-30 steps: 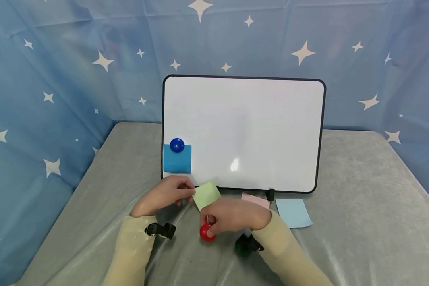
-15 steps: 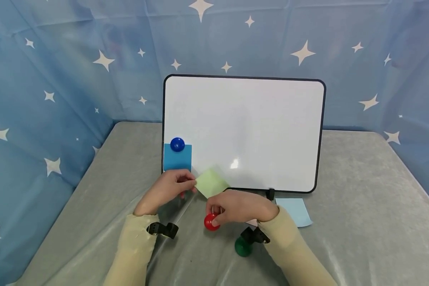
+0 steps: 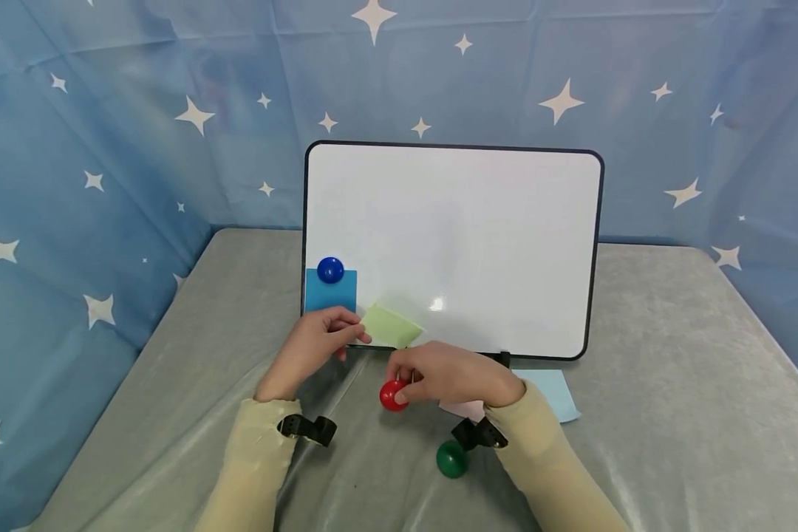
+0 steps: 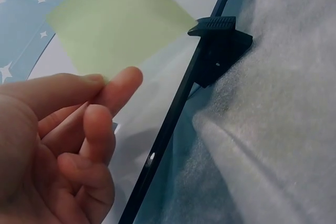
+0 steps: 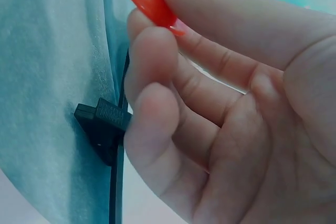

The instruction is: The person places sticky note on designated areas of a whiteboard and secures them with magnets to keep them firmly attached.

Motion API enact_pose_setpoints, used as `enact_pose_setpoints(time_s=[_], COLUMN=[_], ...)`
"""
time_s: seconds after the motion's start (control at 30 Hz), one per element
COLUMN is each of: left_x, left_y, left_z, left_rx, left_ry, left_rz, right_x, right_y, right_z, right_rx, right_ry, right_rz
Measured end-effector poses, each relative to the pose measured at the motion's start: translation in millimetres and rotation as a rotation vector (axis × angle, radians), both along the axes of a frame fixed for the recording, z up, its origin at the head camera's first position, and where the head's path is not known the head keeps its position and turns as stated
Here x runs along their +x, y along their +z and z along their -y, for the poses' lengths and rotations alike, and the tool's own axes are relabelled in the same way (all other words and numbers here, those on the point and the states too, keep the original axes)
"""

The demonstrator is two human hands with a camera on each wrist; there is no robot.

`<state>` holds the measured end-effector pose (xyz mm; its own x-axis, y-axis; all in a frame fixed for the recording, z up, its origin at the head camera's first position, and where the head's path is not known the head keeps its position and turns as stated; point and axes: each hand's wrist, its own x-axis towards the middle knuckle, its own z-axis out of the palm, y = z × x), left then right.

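My left hand (image 3: pixel 315 343) pinches a corner of a light green sticky note (image 3: pixel 390 325) between thumb and forefinger. The note overlaps the lower edge of the whiteboard (image 3: pixel 479 244) in the head view. To the right, my right hand (image 3: pixel 452 373) holds a round red magnet (image 3: pixel 393 396) by thumb and fingers, just below the board's lower frame. On the board's lower left, a blue sticky note (image 3: pixel 331 290) hangs under a dark blue magnet (image 3: pixel 330 270); my left fingers cover part of its lower edge.
A green magnet (image 3: pixel 452 459) lies on the grey cloth near my right wrist. A pink note (image 3: pixel 464 410) shows partly under my right hand, and a pale blue note (image 3: pixel 548 393) lies right of it. Black clips (image 4: pixel 215 51) support the board's lower edge.
My left hand has raised the light green note onto the board's lower part. My right hand has moved forward and slightly right with the red magnet, uncovering the green magnet.
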<state>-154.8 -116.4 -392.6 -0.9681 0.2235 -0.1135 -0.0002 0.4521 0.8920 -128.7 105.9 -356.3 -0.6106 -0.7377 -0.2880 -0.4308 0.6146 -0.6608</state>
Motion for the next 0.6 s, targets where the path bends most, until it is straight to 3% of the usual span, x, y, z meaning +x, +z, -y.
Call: enact_pose_setpoints(time_s=[0.23, 0.6], left_x=[0.3, -0.3], left_y=[0.5, -0.4], left_z=[-3, -13], left_rx=[0.034, 0.17], left_ry=[0.039, 0.175], left_rz=[-0.05, -0.032], right_x=[-2.2, -7.0], right_y=[2.4, 4.2], right_z=[-1, -2], right_rx=[-0.041, -0.13], right_ry=[-0.034, -0.089], right_rz=[-0.004, -0.079])
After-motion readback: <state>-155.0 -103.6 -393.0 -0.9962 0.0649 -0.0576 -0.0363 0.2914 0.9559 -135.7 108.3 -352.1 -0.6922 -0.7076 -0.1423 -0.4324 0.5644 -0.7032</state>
